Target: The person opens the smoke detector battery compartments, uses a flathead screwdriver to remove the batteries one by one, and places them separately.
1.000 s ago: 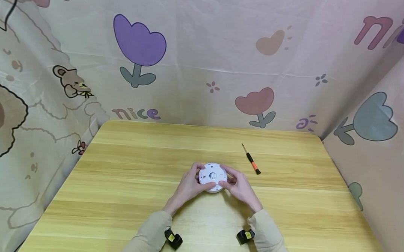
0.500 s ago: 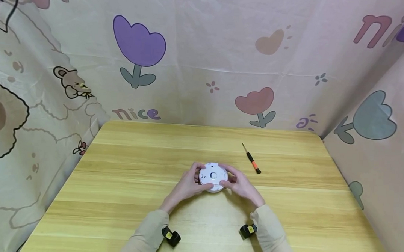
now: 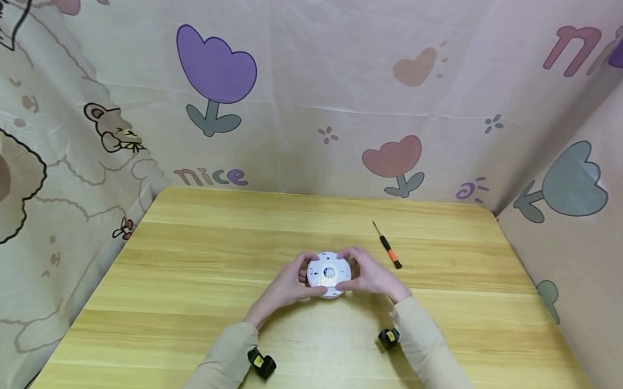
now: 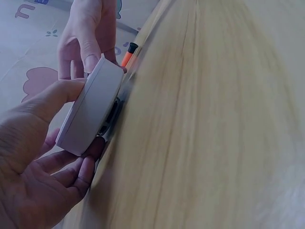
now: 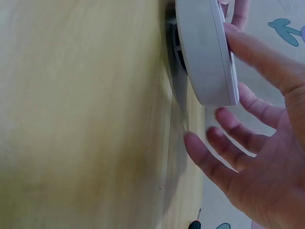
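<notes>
In the head view, a white smoke detector (image 3: pixel 328 281), as it appeared, was held between both hands over the desk (image 3: pixel 207 300), its slotted back plate facing up. The left hand (image 3: pixel 289 283) gripped its left side, thumb at the near edge; the right hand (image 3: pixel 369 275) pinched the opposite side, thumb near, fingertip at the far edge. An orange-and-black precision screwdriver (image 3: pixel 387 246) lay beyond the right hand.

In the left wrist view, a dark vented part (image 4: pixel 112 117) faced the desk; whether it touched was unclear.

In the right wrist view, the right thumb met the plate while the lower fingers stood clear of the casing. The step in hand seemed to be working the plate two-handed; the next move probably called for a steady left grip and a fuller right one.
</notes>
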Tool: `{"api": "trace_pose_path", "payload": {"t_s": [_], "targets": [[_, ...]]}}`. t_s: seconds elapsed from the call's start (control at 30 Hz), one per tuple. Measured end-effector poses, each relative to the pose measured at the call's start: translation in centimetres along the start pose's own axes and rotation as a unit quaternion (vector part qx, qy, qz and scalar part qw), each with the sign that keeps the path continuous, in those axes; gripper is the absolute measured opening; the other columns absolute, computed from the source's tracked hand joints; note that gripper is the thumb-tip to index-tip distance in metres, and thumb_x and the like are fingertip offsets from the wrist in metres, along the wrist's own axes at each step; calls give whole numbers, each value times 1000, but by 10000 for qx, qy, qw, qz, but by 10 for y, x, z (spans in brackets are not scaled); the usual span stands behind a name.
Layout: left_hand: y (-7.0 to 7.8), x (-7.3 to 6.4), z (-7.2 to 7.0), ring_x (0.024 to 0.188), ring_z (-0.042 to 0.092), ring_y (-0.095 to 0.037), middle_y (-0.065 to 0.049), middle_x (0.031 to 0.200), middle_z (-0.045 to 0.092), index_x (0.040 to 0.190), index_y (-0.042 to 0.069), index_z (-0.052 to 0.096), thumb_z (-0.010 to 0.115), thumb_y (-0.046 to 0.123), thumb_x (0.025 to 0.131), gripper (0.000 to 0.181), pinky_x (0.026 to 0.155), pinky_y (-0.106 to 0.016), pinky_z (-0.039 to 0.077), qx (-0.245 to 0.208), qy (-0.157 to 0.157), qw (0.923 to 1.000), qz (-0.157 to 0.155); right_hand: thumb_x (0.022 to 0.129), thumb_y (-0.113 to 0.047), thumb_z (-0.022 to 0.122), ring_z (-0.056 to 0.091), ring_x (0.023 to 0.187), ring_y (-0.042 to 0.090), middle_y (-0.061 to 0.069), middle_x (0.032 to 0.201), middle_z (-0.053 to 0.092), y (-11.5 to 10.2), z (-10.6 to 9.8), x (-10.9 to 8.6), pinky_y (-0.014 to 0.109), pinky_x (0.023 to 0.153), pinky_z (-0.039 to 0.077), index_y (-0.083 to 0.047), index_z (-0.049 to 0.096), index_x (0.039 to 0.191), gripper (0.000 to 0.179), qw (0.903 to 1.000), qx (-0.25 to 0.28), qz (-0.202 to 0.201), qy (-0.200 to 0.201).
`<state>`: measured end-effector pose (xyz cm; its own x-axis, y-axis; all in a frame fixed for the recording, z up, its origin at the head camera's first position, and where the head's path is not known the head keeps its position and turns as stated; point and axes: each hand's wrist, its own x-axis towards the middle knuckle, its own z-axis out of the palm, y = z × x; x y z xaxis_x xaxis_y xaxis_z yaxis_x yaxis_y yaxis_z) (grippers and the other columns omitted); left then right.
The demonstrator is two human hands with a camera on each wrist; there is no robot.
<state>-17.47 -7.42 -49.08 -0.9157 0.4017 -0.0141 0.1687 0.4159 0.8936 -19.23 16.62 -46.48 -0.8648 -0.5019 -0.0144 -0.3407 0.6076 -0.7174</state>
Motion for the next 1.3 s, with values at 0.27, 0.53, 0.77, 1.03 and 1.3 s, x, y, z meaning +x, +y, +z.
{"api": "trace_pose_path", "payload": {"t_s": [0.27,0.53,0.77,1.03,1.3], "targets": [[1,1,0,92,66,-14,-11,115,67,137,9,50,87,26,78,71,78,-22,56,-37,5,10000,26,68,-25,92,49,121,28,10,123,53,-3,-2,4,53,109,44,-9,60,118,61,9990,-441,-74,69],[-1,2,1,90,66,-14,-12,122,66,132,8,52,87,24,78,66,78,-22,56,-63,44,10000,30,71,-28,90,57,117,27,6,121,60,1,-5,5,52,108,47,-12,63,121,59,9978,-612,-237,53],[0,2,1,90,67,-16,-14,114,67,132,6,50,86,24,80,66,74,-21,56,-134,-47,9998,115,72,-27,89,56,119,26,8,124,60,5,-6,7,51,109,46,-11,60,122,60,9981,-560,-256,-64],[4,4,2,92,67,-17,-14,115,68,133,7,50,84,25,82,64,72,-22,55,-18,-36,10000,-22,73,-29,89,55,106,18,6,117,61,5,-9,7,35,97,48,-11,61,123,60,9985,-477,-255,-71],[6,4,3,97,67,-20,-18,122,65,136,7,46,82,24,85,65,75,-23,54,22,-91,9999,-63,73,-29,90,55,108,19,6,118,60,4,-9,8,40,100,49,-11,60,121,60,9981,-542,-295,-72]]}}
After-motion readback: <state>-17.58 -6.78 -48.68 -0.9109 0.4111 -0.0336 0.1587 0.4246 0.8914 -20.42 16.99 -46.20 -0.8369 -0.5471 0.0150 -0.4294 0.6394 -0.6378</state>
